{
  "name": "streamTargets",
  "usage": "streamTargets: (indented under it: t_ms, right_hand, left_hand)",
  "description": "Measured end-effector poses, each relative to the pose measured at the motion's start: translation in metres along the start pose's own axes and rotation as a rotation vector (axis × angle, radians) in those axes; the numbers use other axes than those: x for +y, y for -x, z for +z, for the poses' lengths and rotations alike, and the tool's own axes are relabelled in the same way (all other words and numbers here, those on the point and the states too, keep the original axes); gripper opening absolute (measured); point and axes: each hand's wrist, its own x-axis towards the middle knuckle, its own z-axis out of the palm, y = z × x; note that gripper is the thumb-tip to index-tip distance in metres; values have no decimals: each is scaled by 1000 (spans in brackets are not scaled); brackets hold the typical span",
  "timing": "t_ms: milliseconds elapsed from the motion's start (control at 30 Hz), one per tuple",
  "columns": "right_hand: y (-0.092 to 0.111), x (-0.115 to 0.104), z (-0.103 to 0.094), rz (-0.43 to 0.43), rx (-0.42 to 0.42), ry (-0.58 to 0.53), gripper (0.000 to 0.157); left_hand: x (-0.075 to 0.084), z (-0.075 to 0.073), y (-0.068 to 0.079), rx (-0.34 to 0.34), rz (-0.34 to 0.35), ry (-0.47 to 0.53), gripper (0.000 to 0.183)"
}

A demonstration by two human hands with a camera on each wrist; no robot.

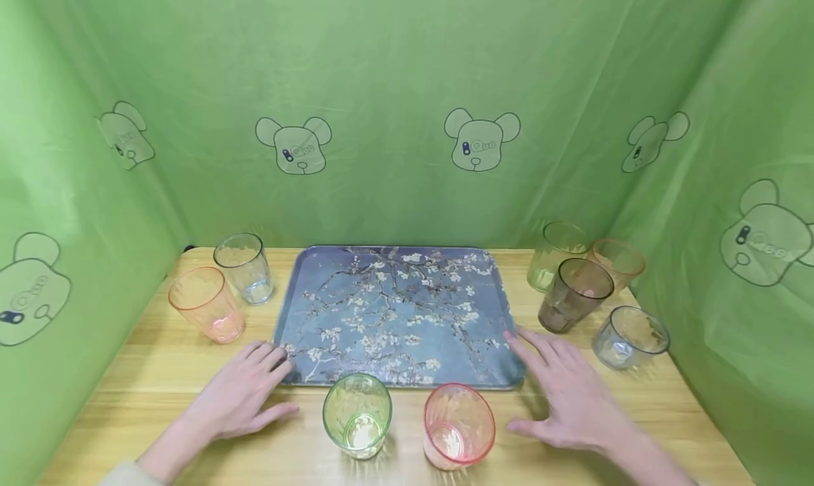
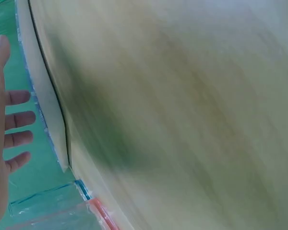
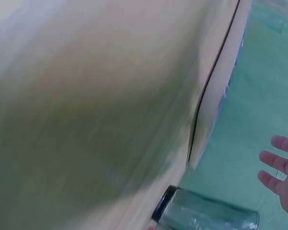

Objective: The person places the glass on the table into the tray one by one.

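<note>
A blue tray [image 1: 394, 316] printed with white blossom branches lies flat on the wooden table. At its near left corner is my left hand [image 1: 244, 390], palm down, fingertips right at the rim and thumb apart. My right hand [image 1: 566, 398] has its fingers spread, the tips overlapping the tray's right edge in the head view. In the wrist views the left hand [image 2: 2, 124] and right hand [image 3: 285, 165] show fingers beside the tray's edge, with nothing in them. Between the hands, just in front of the tray, stand a green glass [image 1: 358, 415] and a pink-red glass [image 1: 458, 429].
Left of the tray stand an orange-pink glass [image 1: 210, 306] and a clear bluish glass [image 1: 248, 270]. On the right are a pale green glass [image 1: 550, 260], a brown glass [image 1: 572, 295], an amber-pink glass [image 1: 626, 263] and a short clear glass [image 1: 626, 341]. Green curtains [image 1: 394, 62] enclose the table.
</note>
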Motion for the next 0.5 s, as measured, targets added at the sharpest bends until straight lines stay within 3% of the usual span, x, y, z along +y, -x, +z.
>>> streamTargets:
  t_ms: [167,500]
  right_hand:
    - [-1,-10,8,-38,-13,-14,124]
    - [-10,-29,22,-138,-6,-26,117]
  left_hand:
    - [1,4,-2,-14,38,10,36]
    - [2,8,-4,-8,75,-28,21]
